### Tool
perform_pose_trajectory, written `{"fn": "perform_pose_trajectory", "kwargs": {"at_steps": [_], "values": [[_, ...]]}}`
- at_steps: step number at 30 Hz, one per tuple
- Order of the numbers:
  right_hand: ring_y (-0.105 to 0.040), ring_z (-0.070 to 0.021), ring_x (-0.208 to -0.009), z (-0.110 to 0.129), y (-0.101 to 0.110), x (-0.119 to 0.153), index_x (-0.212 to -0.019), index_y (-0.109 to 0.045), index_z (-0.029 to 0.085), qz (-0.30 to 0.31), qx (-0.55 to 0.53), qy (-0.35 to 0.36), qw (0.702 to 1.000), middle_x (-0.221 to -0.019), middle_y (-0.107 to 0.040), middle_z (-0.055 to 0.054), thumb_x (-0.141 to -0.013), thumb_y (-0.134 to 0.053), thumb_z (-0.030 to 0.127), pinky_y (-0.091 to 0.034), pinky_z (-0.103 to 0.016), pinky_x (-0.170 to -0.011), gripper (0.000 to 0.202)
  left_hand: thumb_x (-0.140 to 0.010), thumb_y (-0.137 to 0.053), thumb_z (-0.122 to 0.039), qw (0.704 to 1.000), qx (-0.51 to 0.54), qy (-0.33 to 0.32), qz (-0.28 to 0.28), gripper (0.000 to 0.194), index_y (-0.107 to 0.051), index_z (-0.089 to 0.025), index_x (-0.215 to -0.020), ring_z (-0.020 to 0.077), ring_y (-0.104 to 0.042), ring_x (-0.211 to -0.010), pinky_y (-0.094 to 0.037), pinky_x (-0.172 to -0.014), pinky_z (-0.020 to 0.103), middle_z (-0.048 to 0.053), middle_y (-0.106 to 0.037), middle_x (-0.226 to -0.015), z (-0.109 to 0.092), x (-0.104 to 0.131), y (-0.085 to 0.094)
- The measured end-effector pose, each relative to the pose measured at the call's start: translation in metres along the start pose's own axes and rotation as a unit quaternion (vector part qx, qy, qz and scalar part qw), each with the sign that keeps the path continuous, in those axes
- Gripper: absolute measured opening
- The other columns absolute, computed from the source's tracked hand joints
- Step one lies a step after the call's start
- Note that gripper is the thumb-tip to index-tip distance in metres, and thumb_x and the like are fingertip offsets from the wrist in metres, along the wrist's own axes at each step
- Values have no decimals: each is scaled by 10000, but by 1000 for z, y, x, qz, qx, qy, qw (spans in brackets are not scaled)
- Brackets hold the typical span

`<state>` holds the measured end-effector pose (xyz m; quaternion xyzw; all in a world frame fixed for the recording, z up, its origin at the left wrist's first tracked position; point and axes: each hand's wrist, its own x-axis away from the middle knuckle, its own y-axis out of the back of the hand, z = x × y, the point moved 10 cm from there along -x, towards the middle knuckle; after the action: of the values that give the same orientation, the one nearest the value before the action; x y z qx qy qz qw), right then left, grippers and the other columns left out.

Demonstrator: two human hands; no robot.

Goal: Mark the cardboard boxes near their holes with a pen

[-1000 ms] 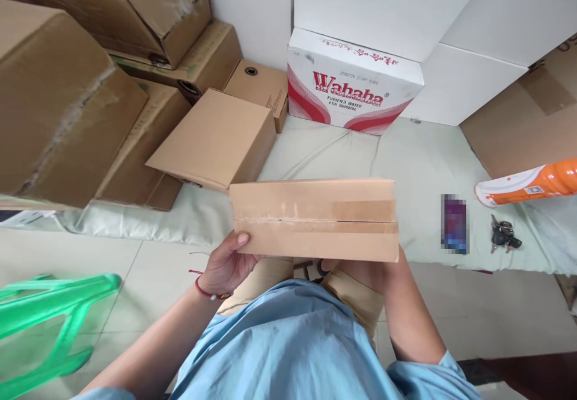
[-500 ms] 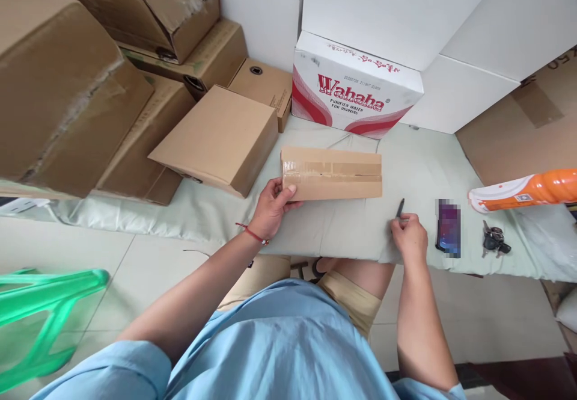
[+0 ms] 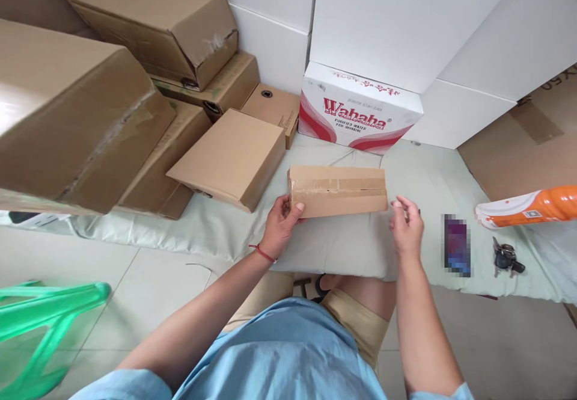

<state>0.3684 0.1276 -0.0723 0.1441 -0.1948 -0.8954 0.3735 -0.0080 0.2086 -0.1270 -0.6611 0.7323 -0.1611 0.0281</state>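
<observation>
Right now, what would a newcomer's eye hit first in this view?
Likely the white-and-red cardboard Wahaha carton, standing at the back of the pale green cloth. Then the bright green plastic stool, cut off at lower left. In the middle, the person's left hand holds the left end of a slim brown cardboard box; the right hand is beside its right end.

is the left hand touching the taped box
Touching: the head view shows the left hand with its thumb on the near left corner of the taped box.
</observation>
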Motion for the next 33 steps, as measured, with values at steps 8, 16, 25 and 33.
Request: {"fn": "perform_pose_trajectory", "kwargs": {"at_steps": [8, 16, 25, 33], "values": [[-443, -97, -500, -12, -59, 15, -941, -610, 230, 18, -259, -32, 965, -595, -501, 99, -850, -729, 865, -349, -235, -479, 653, -859, -833, -753, 992, -56, -110, 28, 880, -555, -206, -1490, 362, -679, -1280, -699, -801, 409, 191, -653, -1455, -14, 12, -14], [-479, -100, -546, -20, -53, 14, -1059, -675, 221, -5, -300, -42, 953, -644, -523, 92, -835, -801, 783, -350, -228, -482, 618, -965, -745, -725, 979, -161, -126, -3, 766, -672, -218, -1534, 343, -705, -1236, -689, -917, 466, 162, -699, -1311, 5, 1, 3], [-577, -93, -589, -22, -45, 12, -1025, -732, 227, -33, -379, -49, 924, -818, -654, 53, -716, -889, 405, -405, -230, -512, 389, -979, -789, -628, 969, -163, -161, 90, 811, -563, -285, -1678, 355, -565, -1564, -591, -1221, 517, 161, -575, -1661, -11, -5, -2], [-540, -114, -608, -15, -46, 21, -909, -683, 218, -17, -351, -29, 936, -726, -578, 56, -711, -860, 336, -421, -261, -566, 290, -904, -864, -485, 960, -203, -190, 18, 593, -756, -232, -1430, 328, -669, -1427, -563, -1236, 532, 139, -724, -1476, -20, -10, 13]]}}
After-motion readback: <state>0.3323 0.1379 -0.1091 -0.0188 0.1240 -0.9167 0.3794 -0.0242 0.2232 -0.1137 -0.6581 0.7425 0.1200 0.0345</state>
